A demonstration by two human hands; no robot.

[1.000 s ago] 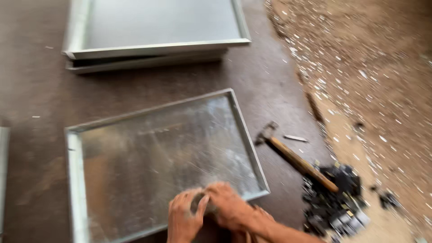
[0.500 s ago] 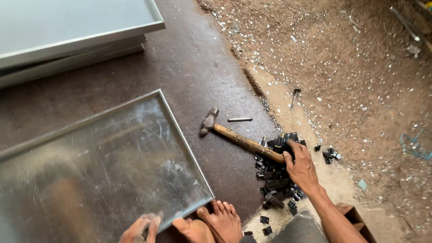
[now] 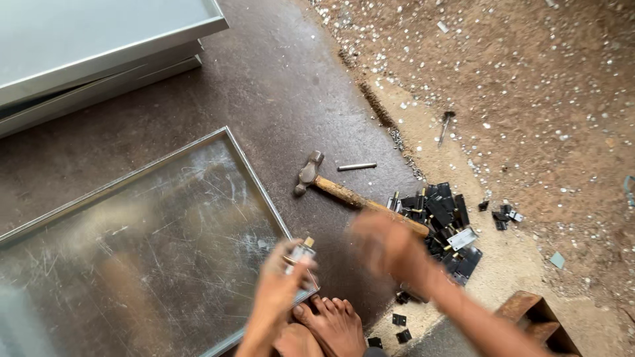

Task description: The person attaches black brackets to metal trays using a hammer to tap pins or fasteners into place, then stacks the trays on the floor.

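The left hand (image 3: 278, 291) pinches a small metal lock piece (image 3: 301, 254) at the galvanised tray (image 3: 132, 244) corner, fitting apparently underway, while the blurred right hand (image 3: 390, 248), grip unreadable, hovers by the hammer (image 3: 357, 197) at two o'clock, needing a firm grasp.

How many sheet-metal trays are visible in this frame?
3. One tray lies flat at lower left, by the left hand. Two more sit stacked at upper left: the top tray and the lower tray beneath it. Others may lie outside the view.
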